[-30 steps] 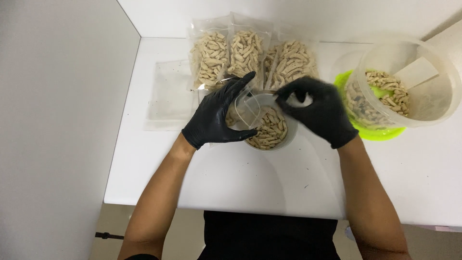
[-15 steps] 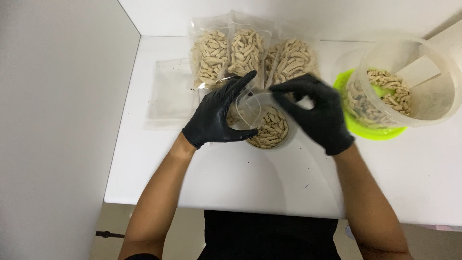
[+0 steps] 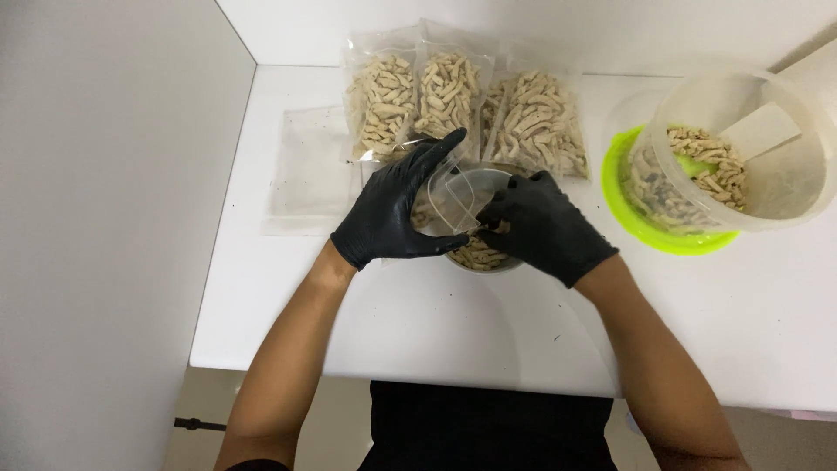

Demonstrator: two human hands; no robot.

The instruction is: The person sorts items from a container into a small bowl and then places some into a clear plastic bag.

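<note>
The left hand point(image 3: 394, 208), in a black glove, was held over the middle of the white table point(image 3: 349, 305). Its fingers were spread wide and curved around the left side of a clear bag point(image 3: 462, 194), and the mouth of the bag was kept open by them. The thumb was laid along the lower edge of the bag.

The right hand point(image 3: 540, 225), also gloved in black, was placed just beside the bag on its right. Its fingers were bent and pinched together at the bag's lower rim, near the left thumb. Some pale pieces seemed to be held at the fingertips, but this could not be told for sure.

Under both hands a bowl point(image 3: 479, 257) with pale, short snack sticks was seen, partly hidden by the hands and the bag.

Behind the hands, three filled bags point(image 3: 453, 87) of the same sticks were laid side by side near the back wall. To the left of them, a flat empty bag point(image 3: 305, 166) was lying on the table. To the right, well apart from the hands, a big clear tub point(image 3: 741, 157) was tilted on a green lid point(image 3: 645, 227), with more sticks and a white scoop point(image 3: 763, 131) inside.
</note>
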